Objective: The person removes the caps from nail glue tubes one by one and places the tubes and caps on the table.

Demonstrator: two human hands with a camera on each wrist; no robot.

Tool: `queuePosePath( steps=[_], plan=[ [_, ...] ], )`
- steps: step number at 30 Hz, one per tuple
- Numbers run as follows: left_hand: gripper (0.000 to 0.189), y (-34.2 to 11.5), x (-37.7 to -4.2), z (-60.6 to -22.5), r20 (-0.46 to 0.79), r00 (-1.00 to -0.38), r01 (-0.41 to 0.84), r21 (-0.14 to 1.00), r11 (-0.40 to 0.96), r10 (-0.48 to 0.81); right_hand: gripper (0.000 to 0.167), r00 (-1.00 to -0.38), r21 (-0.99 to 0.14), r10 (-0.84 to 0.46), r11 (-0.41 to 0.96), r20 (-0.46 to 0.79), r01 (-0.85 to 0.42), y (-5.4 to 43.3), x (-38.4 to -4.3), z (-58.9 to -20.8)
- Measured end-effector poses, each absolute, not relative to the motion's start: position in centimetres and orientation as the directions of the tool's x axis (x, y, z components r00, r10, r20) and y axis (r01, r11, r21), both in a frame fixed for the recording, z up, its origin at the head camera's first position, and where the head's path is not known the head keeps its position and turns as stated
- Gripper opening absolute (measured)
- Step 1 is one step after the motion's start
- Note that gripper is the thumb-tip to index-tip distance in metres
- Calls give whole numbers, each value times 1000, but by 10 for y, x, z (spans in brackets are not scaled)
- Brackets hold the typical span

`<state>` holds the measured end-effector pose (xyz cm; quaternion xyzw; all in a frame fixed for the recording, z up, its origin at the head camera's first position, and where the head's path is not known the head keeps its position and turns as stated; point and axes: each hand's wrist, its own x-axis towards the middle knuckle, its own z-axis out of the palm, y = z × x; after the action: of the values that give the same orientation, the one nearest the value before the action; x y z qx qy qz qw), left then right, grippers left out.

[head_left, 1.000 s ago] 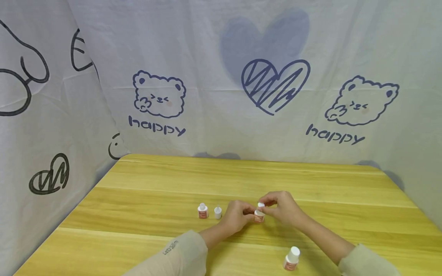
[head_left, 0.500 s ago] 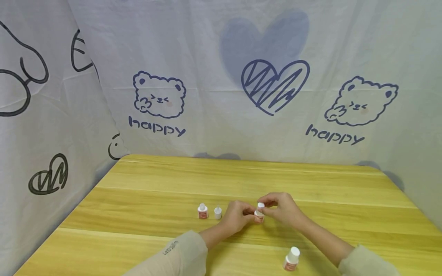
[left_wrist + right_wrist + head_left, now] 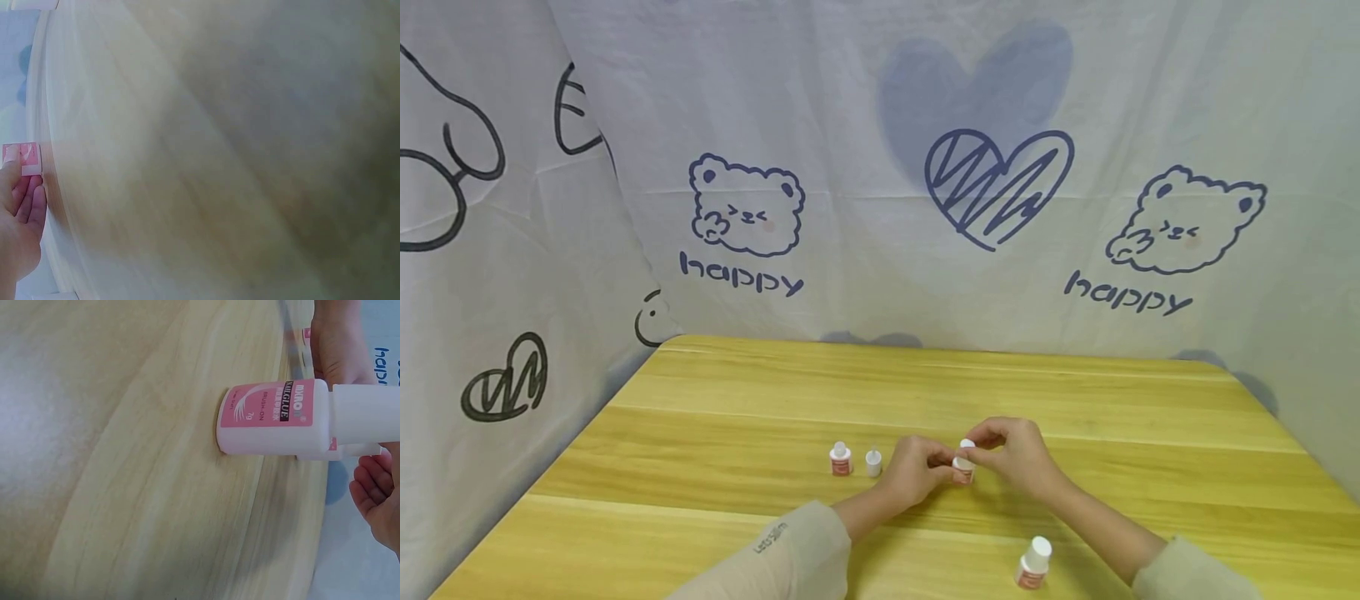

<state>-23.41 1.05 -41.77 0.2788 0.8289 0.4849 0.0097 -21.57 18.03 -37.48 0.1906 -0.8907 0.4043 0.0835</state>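
My left hand (image 3: pixel 913 475) grips a small white nail glue bottle (image 3: pixel 963 473) with a pink label, near the middle of the table. The thumb and fingers of my right hand (image 3: pixel 1018 454) pinch the white cap (image 3: pixel 967 444) at its top. In the left wrist view the bottle's pink label (image 3: pixel 31 153) shows between thumb and fingers of my left hand (image 3: pixel 25 225). In the right wrist view, a nearer capped bottle (image 3: pixel 269 419) partly hides the held one, with the right hand (image 3: pixel 381 487) beyond it.
Left of my hands stands an uncapped glue bottle (image 3: pixel 841 460) with its nozzle showing, next to a loose white cap (image 3: pixel 873 463). A capped glue bottle (image 3: pixel 1033 564) stands at the table's front, below my right forearm. Printed cloth (image 3: pixel 865 267) hangs behind the wooden table (image 3: pixel 737 392).
The fingers of my right hand have shifted slightly to the right at the cap. My left hand and the other bottles keep their places.
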Motion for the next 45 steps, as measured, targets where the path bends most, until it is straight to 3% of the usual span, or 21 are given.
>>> queuePosePath(
  steps=[29, 45],
  plan=[
    [17, 11, -234, -417, 246, -848, 443, 815, 373, 470, 17, -880, -710, -408, 542, 244, -449, 185, -217, -364],
    [17, 11, -234, -416, 291, -831, 488, 789, 372, 474, 11, -921, -700, -285, 599, 266, -388, 182, -214, -365]
  ],
)
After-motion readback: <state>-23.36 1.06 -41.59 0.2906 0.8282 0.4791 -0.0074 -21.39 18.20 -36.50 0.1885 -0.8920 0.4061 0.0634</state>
